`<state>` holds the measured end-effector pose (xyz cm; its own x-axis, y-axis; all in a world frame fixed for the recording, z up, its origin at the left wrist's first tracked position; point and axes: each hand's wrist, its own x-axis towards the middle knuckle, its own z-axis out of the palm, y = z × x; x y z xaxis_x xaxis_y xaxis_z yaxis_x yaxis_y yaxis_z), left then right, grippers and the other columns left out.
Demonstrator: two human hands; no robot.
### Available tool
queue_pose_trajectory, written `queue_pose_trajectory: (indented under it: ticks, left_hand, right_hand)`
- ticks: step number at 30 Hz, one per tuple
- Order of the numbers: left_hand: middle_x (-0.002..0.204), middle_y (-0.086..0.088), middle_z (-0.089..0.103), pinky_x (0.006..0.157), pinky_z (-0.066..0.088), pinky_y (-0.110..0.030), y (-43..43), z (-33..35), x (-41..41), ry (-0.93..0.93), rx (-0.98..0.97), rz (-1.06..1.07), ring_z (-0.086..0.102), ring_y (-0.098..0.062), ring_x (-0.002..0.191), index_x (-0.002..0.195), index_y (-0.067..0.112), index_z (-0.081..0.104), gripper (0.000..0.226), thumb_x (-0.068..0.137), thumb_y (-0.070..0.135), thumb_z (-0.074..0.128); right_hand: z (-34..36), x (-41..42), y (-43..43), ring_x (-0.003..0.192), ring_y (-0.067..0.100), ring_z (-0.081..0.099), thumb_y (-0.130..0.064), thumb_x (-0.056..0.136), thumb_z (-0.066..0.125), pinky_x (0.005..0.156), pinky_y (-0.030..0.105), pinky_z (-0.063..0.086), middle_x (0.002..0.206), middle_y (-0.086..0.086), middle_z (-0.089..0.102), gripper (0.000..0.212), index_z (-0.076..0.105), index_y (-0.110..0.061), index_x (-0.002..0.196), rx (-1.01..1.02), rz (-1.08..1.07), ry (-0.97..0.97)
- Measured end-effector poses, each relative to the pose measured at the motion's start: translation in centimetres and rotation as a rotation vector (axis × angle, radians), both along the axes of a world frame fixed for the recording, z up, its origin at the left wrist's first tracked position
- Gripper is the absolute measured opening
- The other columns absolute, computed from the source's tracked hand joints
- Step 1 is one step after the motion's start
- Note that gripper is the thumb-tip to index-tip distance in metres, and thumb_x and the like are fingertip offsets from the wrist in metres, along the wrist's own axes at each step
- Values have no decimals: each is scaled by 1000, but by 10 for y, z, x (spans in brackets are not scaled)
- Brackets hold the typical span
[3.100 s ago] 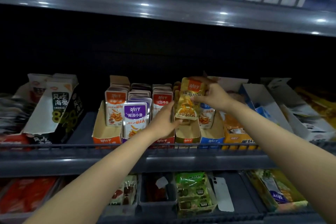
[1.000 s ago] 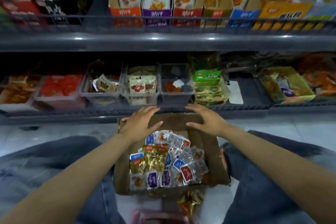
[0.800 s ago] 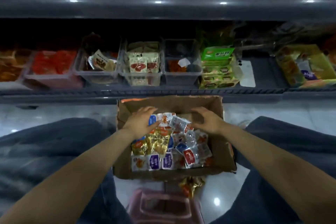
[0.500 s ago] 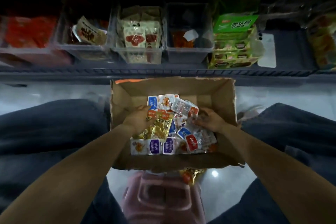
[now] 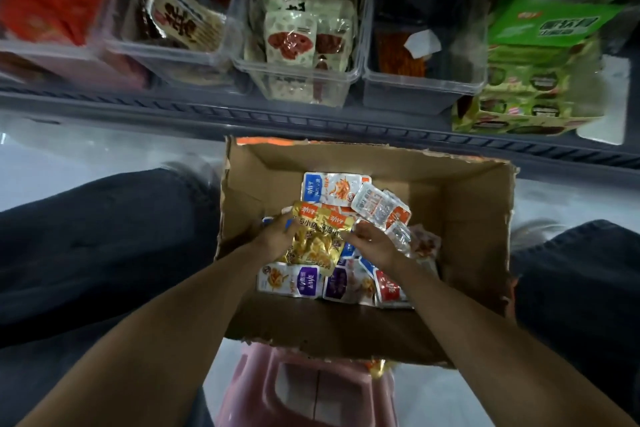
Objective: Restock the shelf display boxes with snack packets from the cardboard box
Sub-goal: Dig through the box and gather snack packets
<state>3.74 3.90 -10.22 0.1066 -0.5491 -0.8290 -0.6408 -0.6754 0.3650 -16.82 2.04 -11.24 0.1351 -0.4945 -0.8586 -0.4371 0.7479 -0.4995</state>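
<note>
- Task's thing: mixed snack packets (image 5: 349, 284) heaped in the open cardboard box (image 5: 467, 218), centre of frame, between the person's knees. The display boxes to refill are not in this view.
- Left hand (image 5: 277, 236) has its fingers curled round the left edge of a small bunch of gold packets (image 5: 317, 243) on top of the heap. Right hand (image 5: 372, 243) sits at the bunch's right corner, fingers bent. Cannot tell if it pinches or only touches.
- Risk: glossy foil, several packets held as one. A one-sided grip likely lets the bottom ones slide out on the lift, back into the box or onto the floor.
- Risk: flavours are mixed, a blue packet (image 5: 332, 187) at the top of the heap and a purple packet (image 5: 294, 282) below it. A stray colour could ride along with the gold bunch and end up in the wrong display box.
- Risk: the box looks perched on a pink stool (image 5: 311, 388), lower centre. Pressing down or tugging at one side could tip it and spill everything.
- A loose gold packet (image 5: 377, 364) already lies under the box's near edge, easy to miss or step on.
- Box rim is torn and ragged, so a packet or wrist could snag on the way out.
- Dim light, blurry frame: labels are hard to read, sorting mistakes likely.
</note>
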Motion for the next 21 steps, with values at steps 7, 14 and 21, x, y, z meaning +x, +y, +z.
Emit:
queue_pose_trajectory:
  ticks: [7,14,21]
  left_hand:
    - [136,-13,40,88,40,-21,-1,-21,-3,74,57,187,50,-21,113,151,23,18,47,104,33,21]
    - [144,-11,39,87,44,-28,2,-25,-13,179,28,209,49,-20,112,148,27,24,46,103,22,33]
    - [139,-4,49,105,38,-31,3,-25,-28,301,92,130,46,-21,127,140,20,38,49,94,13,55]
  right_hand:
    - [-25,33,1,85,17,57,-20,88,66,69,18,45,94,6,62,26,57,-5,107,6,-156,8]
    - [-28,47,5,84,20,60,7,73,75,72,25,53,88,5,62,39,51,-9,99,-59,-298,-54]
    - [-26,40,16,100,21,55,2,75,75,87,36,50,109,8,55,56,47,-7,123,-60,-336,-43]
